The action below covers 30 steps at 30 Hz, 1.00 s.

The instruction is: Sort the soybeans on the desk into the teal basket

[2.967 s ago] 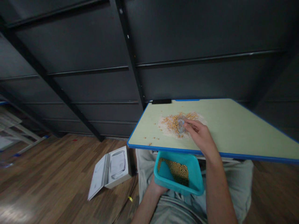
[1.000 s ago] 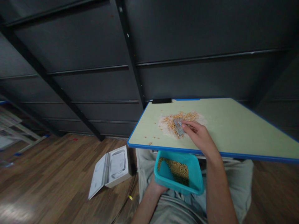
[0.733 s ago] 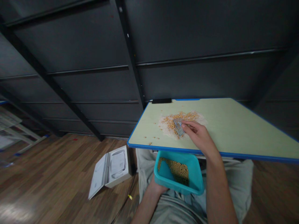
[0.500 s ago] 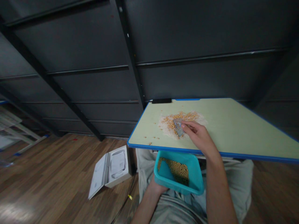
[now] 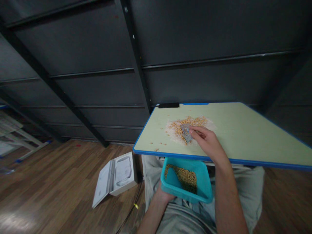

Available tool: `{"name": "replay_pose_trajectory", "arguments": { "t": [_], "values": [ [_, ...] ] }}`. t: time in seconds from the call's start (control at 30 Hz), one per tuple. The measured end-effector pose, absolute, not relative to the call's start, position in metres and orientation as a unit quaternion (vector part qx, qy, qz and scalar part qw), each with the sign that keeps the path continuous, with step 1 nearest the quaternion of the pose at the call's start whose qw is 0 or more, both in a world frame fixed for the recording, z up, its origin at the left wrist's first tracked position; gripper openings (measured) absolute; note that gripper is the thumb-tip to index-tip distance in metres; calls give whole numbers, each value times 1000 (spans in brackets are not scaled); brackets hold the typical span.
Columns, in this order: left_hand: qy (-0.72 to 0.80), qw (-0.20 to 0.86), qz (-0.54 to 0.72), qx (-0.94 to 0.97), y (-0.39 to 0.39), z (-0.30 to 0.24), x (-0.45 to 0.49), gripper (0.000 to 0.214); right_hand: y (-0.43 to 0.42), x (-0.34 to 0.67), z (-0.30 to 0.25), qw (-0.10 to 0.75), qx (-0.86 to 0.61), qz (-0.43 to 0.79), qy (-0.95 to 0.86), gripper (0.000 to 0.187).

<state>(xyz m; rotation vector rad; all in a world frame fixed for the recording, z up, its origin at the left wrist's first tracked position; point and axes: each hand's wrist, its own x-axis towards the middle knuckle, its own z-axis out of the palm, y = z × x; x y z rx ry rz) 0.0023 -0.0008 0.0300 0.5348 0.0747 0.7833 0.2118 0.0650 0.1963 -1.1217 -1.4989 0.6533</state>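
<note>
A heap of yellow beans (image 5: 179, 127) mixed with white grains lies on the pale green table (image 5: 243, 133) with its blue edge. My right hand (image 5: 207, 143) rests on the table at the heap, fingers closed on a small clear scoop (image 5: 186, 132) that sits among the beans. Below the table's near edge, my left hand (image 5: 163, 195) holds a teal plastic tub (image 5: 203, 187) over my lap, mostly hidden under it. The tub has yellow beans piled along its bottom.
A few stray beans (image 5: 158, 144) lie near the table's left corner. A black flat object (image 5: 168, 105) sits at the far edge. An open white box (image 5: 114, 177) lies on the wooden floor to the left. Dark metal shelving fills the background.
The scoop in my right hand has shifted slightly left within the heap since three seconds ago. The tub and my left hand have stayed put.
</note>
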Motion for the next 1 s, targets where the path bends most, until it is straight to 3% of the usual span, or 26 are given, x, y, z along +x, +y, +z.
{"name": "replay_pose_trajectory", "arguments": {
  "t": [1.0],
  "values": [
    [54,880,389,268,2,15,3,41,68,213,193,551,-479,284,-621,36]
  ]
}}
